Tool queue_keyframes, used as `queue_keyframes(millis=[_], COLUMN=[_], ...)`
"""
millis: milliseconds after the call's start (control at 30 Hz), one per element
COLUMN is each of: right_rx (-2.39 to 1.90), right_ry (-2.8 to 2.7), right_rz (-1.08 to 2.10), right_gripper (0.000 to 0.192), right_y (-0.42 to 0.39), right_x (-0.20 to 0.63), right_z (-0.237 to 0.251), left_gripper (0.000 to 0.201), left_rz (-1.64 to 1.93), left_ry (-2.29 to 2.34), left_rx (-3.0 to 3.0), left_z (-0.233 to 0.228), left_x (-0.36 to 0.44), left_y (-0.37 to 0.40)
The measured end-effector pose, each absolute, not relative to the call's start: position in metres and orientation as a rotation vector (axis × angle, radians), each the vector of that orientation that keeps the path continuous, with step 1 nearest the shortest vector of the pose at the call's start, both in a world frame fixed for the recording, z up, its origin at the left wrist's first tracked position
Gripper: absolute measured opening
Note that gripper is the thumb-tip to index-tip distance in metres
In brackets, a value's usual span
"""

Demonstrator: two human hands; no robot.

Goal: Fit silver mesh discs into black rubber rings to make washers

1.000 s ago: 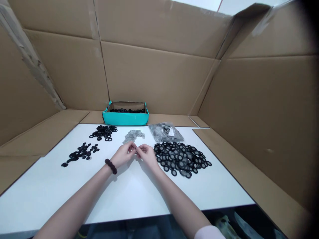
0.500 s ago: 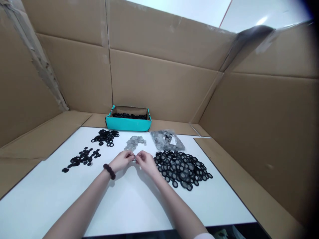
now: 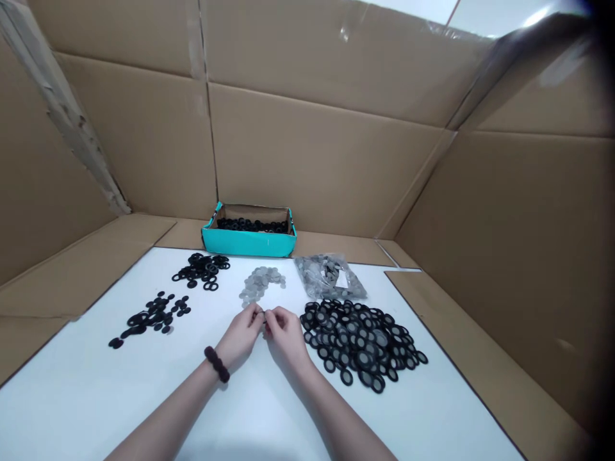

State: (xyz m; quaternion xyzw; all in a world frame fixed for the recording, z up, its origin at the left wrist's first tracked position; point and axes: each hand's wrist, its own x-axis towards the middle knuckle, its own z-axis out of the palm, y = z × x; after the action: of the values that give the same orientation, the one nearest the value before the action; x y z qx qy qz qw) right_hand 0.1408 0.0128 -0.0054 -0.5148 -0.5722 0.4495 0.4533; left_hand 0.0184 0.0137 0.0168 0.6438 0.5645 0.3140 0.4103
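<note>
Over the middle of the white table [image 3: 230, 410], my two hands meet at the fingertips. My left hand [image 3: 244, 330], with a dark band at its wrist, pinches one side of a small black ring [image 3: 264, 313]. From the other side my right hand [image 3: 287, 333] is closed on the same ring, and the fingers cover most of it. Whether a grey disc sits in it I cannot tell. Just beyond the fingertips lies a loose pile of thin grey discs [image 3: 262, 282]. Close to my right hand spreads a large heap of black rings with grey centres [image 3: 360, 339].
A turquoise box [image 3: 248, 243] holding black rings stands at the back. Black rings [image 3: 204, 267] and small black discs [image 3: 156, 314] lie in piles on the left. A clear bag of grey pieces [image 3: 329, 275] lies at the back right. Cardboard walls [image 3: 317, 147] surround the table.
The view has shifted, so the table and piles sit slightly lower and larger. Both hands stay together at the fingertips, still holding the small ring.
</note>
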Motion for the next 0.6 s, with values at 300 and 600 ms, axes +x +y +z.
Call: queue_keyframes(millis=[300, 600], right_rx=[-1.282, -1.223], right_ry=[-1.586, -1.518], right_rz=[0.978, 1.125], right_gripper=[0.019, 0.016], right_y=[0.011, 0.016], right_x=[0.14, 0.147], right_z=[-0.007, -0.006], left_gripper=[0.015, 0.019], left_rz=[0.759, 0.689], left_ry=[1.313, 1.334], left_rx=[1.785, 1.807], left_z=[0.013, 0.015], left_x=[0.007, 0.005], left_y=[0.019, 0.021])
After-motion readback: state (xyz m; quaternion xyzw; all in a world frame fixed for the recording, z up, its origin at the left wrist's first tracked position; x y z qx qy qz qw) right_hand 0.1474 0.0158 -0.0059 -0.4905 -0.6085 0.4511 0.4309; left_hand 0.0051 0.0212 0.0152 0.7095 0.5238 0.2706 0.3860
